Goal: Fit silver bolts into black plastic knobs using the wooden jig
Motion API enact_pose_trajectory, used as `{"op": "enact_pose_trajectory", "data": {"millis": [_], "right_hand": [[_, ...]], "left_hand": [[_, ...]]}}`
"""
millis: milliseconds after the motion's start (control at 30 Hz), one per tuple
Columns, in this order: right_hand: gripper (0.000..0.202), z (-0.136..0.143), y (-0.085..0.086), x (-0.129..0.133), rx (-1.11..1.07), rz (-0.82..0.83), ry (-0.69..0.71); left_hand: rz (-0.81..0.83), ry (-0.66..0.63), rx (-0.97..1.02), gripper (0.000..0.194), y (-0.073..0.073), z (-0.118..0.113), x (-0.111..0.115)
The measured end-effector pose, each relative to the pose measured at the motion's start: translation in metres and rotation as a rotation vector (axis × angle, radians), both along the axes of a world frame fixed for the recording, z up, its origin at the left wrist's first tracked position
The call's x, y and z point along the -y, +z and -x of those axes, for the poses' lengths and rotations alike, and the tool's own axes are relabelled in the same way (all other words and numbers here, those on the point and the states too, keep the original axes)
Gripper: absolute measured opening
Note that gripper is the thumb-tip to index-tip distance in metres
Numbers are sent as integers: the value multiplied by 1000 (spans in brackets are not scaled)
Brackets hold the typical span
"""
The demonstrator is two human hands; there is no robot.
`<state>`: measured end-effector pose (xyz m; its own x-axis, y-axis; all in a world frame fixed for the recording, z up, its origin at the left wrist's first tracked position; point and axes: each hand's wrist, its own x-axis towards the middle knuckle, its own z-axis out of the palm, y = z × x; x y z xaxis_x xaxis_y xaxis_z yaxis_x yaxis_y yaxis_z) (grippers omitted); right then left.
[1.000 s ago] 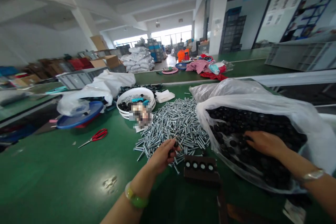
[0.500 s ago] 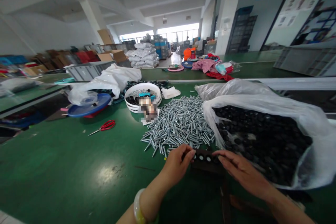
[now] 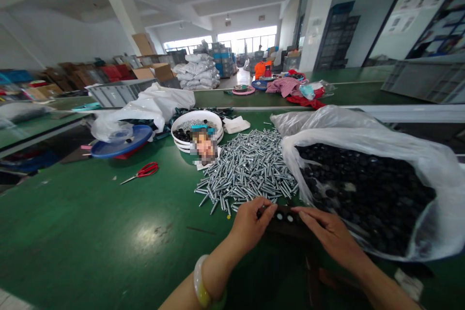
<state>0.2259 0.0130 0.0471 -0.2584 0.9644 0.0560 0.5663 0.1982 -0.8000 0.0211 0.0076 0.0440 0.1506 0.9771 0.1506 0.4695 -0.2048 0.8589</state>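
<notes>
A dark bar-shaped block point(image 3: 290, 228) lies at the near side of the table, with round pale spots point(image 3: 285, 217) in a row along its top. My left hand point(image 3: 252, 223) is at the block's left end, thumb and fingers pinched together. A bit of something black shows between those fingers, too small to name. On the right end rest the fingertips of my right hand point(image 3: 323, 232), its fingers stretched out. Just beyond the block spreads a heap of silver screws point(image 3: 250, 169). Close to my right hand stands an open white plastic bag point(image 3: 441, 203) full of small black parts point(image 3: 366, 198).
Red-handled scissors point(image 3: 147, 169) lie left on the green table point(image 3: 109, 227). Behind them are a blue basin point(image 3: 140, 140) and stacked white bowls point(image 3: 176, 138) holding small parts. A blurred-out patch covers something by the bowls. Grey crates point(image 3: 428, 82) stand at the back.
My left hand has shifted slightly right along the block and covers more of its left end. My right fingertips have moved slightly left. The view has tilted a little.
</notes>
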Motion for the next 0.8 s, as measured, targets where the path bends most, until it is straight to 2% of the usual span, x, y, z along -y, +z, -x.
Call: {"op": "enact_pose_trajectory", "data": {"millis": [133,233,333,433,533,600,733,800], "right_hand": [[34,1,1,2,-76,50,-21],[37,1,4,0,-204,234,-19],[38,-1,7,-5,-281,368,1],[33,-1,10,-6,-285,368,48],[29,-2,9,-4,-336,358,42],[32,-6,5,-4,-455,392,-50],[26,-24,-8,-8,-825,337,-380],[21,-34,-15,-11,-922,309,-436]], "left_hand": [[116,-3,137,27,-7,-1,-3],[232,22,275,26,-15,-3,-8],[252,23,331,26,-20,-4,-10],[265,0,360,28,-22,-6,-8],[315,40,471,31,-23,-7,-4],[380,115,617,31,-22,-4,-3],[449,383,1098,21,-14,12,-9],[476,475,1256,12,-8,20,-13]]}}
